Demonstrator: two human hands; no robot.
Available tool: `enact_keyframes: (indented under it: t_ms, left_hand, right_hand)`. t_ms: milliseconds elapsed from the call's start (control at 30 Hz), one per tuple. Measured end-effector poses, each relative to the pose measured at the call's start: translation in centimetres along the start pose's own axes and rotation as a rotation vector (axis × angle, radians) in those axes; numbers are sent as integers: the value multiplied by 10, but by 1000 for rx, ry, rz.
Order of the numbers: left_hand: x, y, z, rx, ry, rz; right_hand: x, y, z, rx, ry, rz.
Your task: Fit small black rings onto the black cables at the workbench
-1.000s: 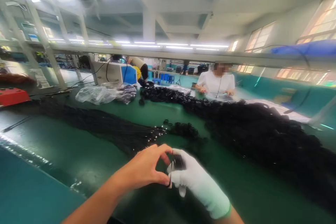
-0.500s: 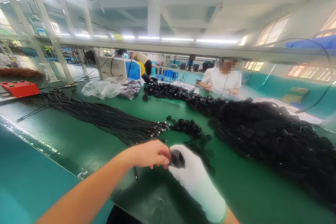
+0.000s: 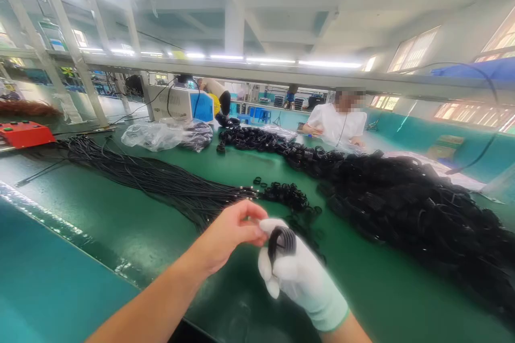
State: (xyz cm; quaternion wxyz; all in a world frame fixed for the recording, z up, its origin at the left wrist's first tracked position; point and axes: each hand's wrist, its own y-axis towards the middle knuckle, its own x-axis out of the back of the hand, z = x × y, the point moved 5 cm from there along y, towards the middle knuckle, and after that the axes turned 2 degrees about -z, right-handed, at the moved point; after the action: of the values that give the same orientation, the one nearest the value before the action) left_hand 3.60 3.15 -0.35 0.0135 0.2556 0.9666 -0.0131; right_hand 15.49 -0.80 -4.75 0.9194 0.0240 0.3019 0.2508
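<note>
In my right hand (image 3: 301,273), which wears a white glove, is a small bundle of coiled black cable (image 3: 286,241), its loops facing partly toward me. The gloved fingers are wrapped around the coil. My bare left hand (image 3: 237,230) is at the glove's fingertips, thumb and fingers curled together; whatever lies between them is hidden. Just beyond the left hand, a long bunch of straight black cables (image 3: 161,179) lies on the green table (image 3: 120,225), small metallic connector ends toward my hands. Behind the coil is a small heap of black rings (image 3: 287,195).
A large pile of black coiled cables (image 3: 402,203) covers the right side. At the back are clear plastic bags (image 3: 151,135) and a white-and-blue machine (image 3: 181,104). A red control box (image 3: 26,134) stands far left. Across the table sits a person in white (image 3: 338,122).
The coil has turned in my gloved hand, so more of its loops show, and the gloved fingers now curl beneath it. My left hand has shifted slightly right and up.
</note>
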Motion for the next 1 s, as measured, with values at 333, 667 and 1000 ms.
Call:
enact_keyframes:
  t_ms: [333,667,1000]
  left_hand:
    - [-12,6,-26,-317,728,-46]
    - [4,15,-8,-141,559,133]
    - [-6,-11,25,81,185,-88]
  right_hand:
    - [8,3,-18,-170,273,-51]
    - [8,7,-10,-167,50,-96]
    - [0,3,3,-180,-142,-146]
